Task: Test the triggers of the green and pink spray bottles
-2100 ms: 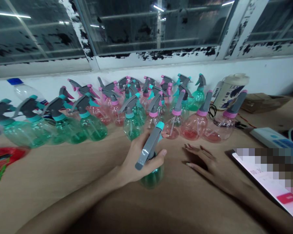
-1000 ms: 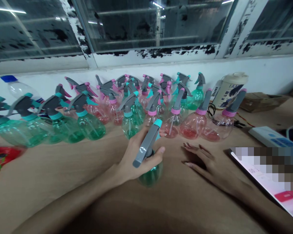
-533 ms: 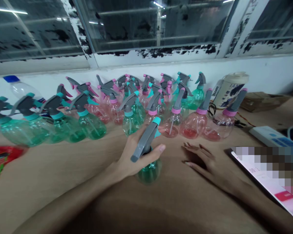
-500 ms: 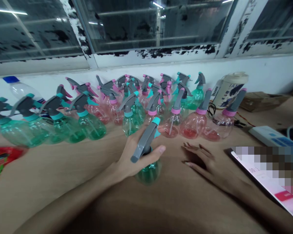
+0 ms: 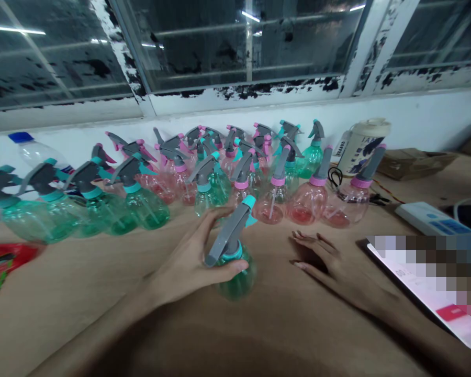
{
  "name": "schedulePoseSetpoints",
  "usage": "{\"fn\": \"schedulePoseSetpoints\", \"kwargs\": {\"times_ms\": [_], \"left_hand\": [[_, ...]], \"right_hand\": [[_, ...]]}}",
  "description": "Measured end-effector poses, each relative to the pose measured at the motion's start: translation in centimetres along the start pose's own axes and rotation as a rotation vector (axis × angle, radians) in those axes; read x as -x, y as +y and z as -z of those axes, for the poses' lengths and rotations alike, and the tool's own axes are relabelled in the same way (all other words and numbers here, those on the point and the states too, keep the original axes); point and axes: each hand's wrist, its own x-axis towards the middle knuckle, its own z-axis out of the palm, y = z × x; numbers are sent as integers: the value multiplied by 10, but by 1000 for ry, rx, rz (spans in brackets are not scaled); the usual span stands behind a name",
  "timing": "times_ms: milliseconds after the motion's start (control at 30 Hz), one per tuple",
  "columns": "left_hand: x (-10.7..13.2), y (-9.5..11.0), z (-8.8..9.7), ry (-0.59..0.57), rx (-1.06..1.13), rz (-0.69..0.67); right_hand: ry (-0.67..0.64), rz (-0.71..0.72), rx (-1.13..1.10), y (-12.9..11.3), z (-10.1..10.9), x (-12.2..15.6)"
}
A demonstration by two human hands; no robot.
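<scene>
My left hand [image 5: 188, 262] is wrapped round the neck of a green spray bottle [image 5: 237, 272] with a grey trigger head and teal collar, which stands upright on the wooden table [image 5: 102, 293]. Thumb and fingers curl round the neck just under the trigger. My right hand [image 5: 322, 256] lies on the table to the right of the bottle, fingers stretched out and slightly arched, holding nothing. Behind both hands stand several green spray bottles [image 5: 141, 201] and pink spray bottles [image 5: 304, 201] in rows along the wall.
A phone with a lit screen [image 5: 435, 285] lies at the right. A white power strip [image 5: 432, 217], a cream cup [image 5: 361, 144] and a cardboard box [image 5: 412, 162] sit at the back right. A water bottle with a blue cap [image 5: 31, 149] and a red packet [image 5: 3, 256] are at the left.
My left hand has slid lower on the green bottle's neck, exposing the teal collar, and the bottle has shifted slightly. My right hand stays flat on the table.
</scene>
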Motion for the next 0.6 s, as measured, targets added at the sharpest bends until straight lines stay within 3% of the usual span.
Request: {"fn": "schedulePoseSetpoints", "kwargs": {"times_ms": [233,467,600], "left_hand": [[19,-9,-3,130,-37,32],[37,-30,43,260,-138,216],[41,-57,70,353,-116,315]], "right_hand": [[18,-2,0,-4,2,-1],[16,21,13,0,-3,-1],[48,34,13,4,-8,-3]]}}
